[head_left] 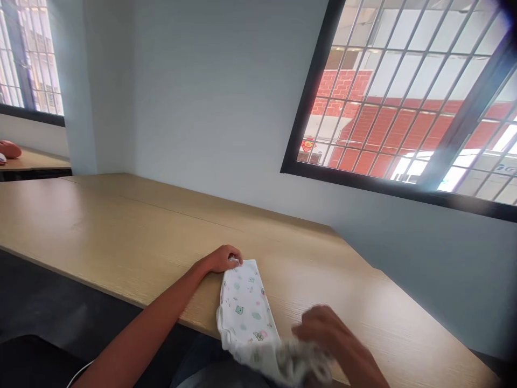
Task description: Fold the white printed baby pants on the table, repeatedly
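A white cloth (245, 302) printed with small green and pink figures lies in a long folded strip at the table's near edge. Its far end rests flat on the tabletop, while its near end is bunched, blurred and hangs toward my lap. My left hand (226, 258) is closed on the far left corner, thumb over the fabric. Just above the bunched end is my right hand (323, 328), its fingers curled but smeared by motion. Whether those fingers grip the fabric I cannot make out.
The pale wooden table (133, 231) runs along a grey-white wall (210, 97). A barred window (396, 108) is at the right, another at the far left. Beyond the pillar, a reddish object (10, 149) sits on a second table (42, 158).
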Demonstrator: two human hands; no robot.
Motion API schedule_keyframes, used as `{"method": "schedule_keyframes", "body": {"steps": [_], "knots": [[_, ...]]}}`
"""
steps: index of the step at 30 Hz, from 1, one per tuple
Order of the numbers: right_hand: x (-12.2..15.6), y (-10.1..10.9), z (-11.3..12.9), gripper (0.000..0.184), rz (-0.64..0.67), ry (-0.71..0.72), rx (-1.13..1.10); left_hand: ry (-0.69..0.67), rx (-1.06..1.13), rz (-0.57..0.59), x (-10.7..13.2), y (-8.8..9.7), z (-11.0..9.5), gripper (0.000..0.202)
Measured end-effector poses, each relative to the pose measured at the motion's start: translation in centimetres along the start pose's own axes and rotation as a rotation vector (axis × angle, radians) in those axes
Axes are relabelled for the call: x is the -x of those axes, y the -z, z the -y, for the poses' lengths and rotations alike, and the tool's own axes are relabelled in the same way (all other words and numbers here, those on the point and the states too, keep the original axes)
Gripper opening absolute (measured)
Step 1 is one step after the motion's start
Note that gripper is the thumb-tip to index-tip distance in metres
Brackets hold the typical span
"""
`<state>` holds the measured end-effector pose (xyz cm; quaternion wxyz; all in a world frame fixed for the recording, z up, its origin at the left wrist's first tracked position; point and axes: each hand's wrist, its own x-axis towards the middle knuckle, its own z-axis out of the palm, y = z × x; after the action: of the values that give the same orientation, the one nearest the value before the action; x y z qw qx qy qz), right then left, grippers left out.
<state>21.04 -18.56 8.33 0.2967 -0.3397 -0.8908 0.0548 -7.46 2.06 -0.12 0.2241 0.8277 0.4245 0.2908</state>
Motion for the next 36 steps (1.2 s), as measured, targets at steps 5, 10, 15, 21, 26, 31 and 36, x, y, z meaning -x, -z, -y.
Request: {"method": "schedule_keyframes", "body": {"steps": [5,10,15,21,26,31,36], "knots": [[-9.9,-1.3,-4.8,0.026,0.271,-0.116,-0.127,-0.070,0.119,0.021,-0.5,-1.0,-0.5,0.020],[-14.2,-7.2,-11.2,0.020,0.260,-0.165,-0.135,-0.043,0.211,-0.032,-0.6,-0.5,-0.3,0.028],[-13.3,-10.4,-12.8,0.023,0.161,-0.172,-0.103,0.029,0.270,-0.077,-0.6,-0.4,-0.5,0.033],[-12.7,-10.1,-12.6,0.029,0.039,-0.221,-0.021,0.068,-0.040,-0.147,0.6,0.7,-2.9,0.032],[-10.8,-9.7,-9.8,0.028,-0.005,-0.081,0.016,-0.045,-0.250,-0.212,3.0,-0.7,-8.2,0.032],[-8.4,-10.0,-9.2,0.056,0.377,-0.131,0.076,0.156,-0.356,0.001,5.9,-4.5,-8.4,0.053],[-7.2,-7.8,-11.5,0.066,0.508,-0.219,0.073,0.217,-0.333,0.062,8.4,-2.8,-5.9,0.056]]}}
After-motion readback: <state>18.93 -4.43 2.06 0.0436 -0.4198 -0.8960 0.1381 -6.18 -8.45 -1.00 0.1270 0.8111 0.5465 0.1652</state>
